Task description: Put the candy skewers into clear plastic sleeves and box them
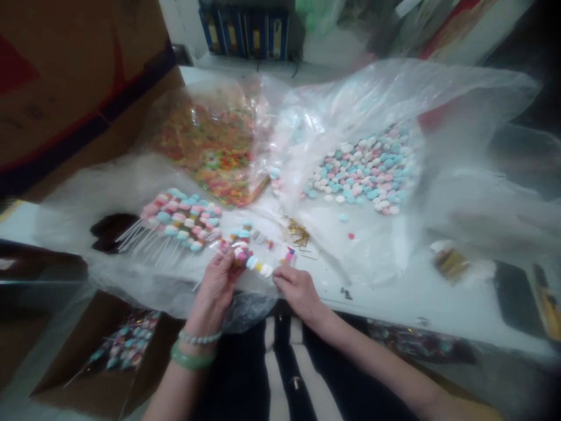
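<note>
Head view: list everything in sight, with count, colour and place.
held candy stick: one, pink, white and blue, in the hands
candy sticks: many, pink, white and blue, left of the hands
pastel candies: many, pink, white and blue, in the right bag
orange candies: many, orange and green, in the left bag
clear bags: two, beyond the hands
gold ties: one bunch, gold, centre
carton: one, brown and red, upper left
open box: one, brown, lower left
binders: several, blue, far back
bracelets: two, green and pale, left wrist
left hand: one, holding the stick
right hand: one, beside the stick
</note>
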Motion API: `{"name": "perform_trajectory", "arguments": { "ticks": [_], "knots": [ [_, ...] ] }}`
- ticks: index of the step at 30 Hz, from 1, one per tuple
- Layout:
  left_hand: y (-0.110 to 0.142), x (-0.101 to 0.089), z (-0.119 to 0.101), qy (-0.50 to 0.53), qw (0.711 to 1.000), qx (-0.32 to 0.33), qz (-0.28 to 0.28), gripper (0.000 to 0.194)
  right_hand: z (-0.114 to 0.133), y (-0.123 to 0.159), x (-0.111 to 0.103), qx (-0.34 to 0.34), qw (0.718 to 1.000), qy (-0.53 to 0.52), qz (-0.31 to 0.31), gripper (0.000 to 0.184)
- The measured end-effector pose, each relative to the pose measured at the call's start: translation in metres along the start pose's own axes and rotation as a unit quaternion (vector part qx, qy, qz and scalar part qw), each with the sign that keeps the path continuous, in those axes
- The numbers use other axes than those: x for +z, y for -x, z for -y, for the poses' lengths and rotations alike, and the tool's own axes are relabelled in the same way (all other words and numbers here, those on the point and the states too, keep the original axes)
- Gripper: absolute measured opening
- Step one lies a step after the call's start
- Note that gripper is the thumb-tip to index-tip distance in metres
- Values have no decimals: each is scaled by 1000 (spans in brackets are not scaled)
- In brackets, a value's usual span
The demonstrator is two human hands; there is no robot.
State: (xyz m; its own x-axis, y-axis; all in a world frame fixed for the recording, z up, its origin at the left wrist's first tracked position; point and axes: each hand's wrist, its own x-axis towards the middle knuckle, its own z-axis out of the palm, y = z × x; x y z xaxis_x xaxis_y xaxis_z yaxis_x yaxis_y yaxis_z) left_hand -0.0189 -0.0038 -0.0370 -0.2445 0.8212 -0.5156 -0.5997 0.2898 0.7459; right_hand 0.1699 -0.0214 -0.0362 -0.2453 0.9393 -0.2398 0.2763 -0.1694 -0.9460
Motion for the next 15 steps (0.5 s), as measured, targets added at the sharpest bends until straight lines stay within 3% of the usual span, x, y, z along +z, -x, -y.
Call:
{"name": "perform_trajectory", "arguments": {
  "ticks": [2,5,8,11,15],
  "knots": [
    [1,1,5,25,1000,-1,4,24,-1,-1,5,101,987,-117,39,8],
    [2,3,11,14,1000,5,11,24,-6,-3,12,220,934,-269,88,9],
    [1,2,11,-11,1000,-3,-3,21,-9,-7,12,259,893,-346,124,16],
    [0,-2,2,-14,998,-51,-19,10,-10,-12,5,293,842,-417,178,19],
    [-1,-8,-10,-23,997,-75,0,9,-13,-18,-7,319,787,-472,236,15]
  ]
}}
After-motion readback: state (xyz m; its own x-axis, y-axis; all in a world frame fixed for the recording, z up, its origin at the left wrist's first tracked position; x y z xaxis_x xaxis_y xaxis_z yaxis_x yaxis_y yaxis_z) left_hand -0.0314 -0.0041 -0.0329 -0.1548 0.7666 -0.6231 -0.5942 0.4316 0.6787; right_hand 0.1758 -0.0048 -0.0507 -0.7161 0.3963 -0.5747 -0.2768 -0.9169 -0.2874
